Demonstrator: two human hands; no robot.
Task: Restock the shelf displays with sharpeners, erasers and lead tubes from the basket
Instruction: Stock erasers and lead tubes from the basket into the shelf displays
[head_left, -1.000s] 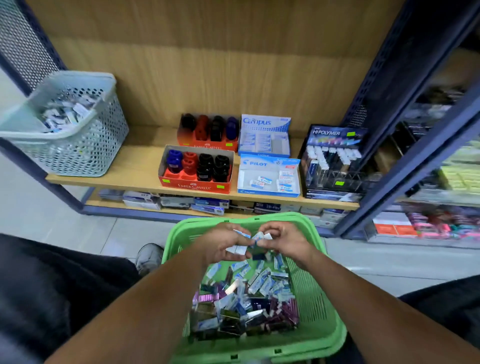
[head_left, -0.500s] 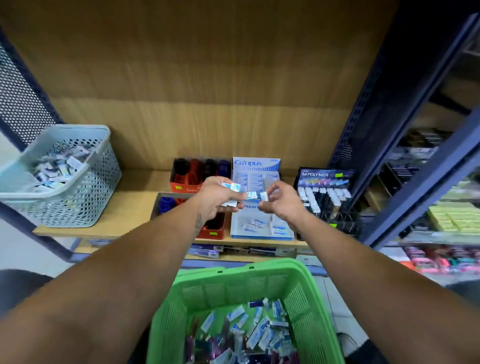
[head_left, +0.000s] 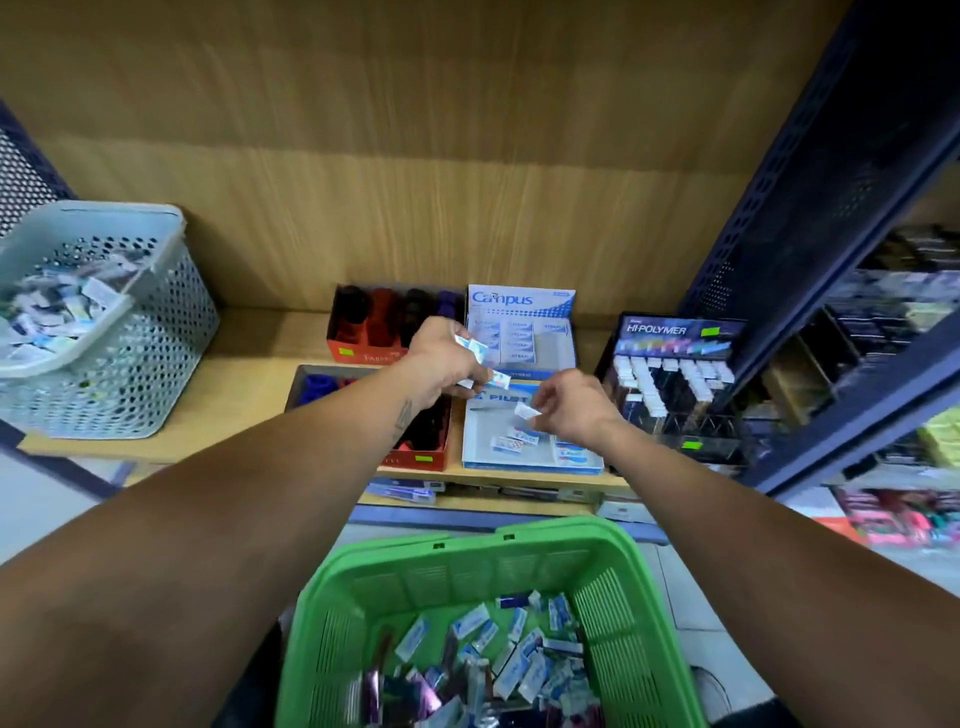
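Observation:
My left hand (head_left: 441, 358) holds several small wrapped erasers (head_left: 475, 347) above the shelf, in front of the Campus box (head_left: 522, 332). My right hand (head_left: 569, 408) pinches one white eraser (head_left: 525, 411) over the Pilot eraser box (head_left: 530, 444), which has a few erasers lying in it. The green basket (head_left: 467, 566) sits below my arms, with erasers and purple lead tubes in its bottom. Two red sharpener boxes (head_left: 421, 457) stand left of the eraser boxes, the front one partly hidden by my left arm.
A pale blue perforated basket (head_left: 130, 353) full of small packs stands at the shelf's left end. A black Hi-Polymer lead display (head_left: 675, 384) stands at the right, against the dark blue shelf upright (head_left: 810, 218). More boxes lie on the lower shelf.
Both hands rose from the green basket to the shelf with erasers. In the last half second they moved apart, the right hand lowering one eraser toward the Pilot box.

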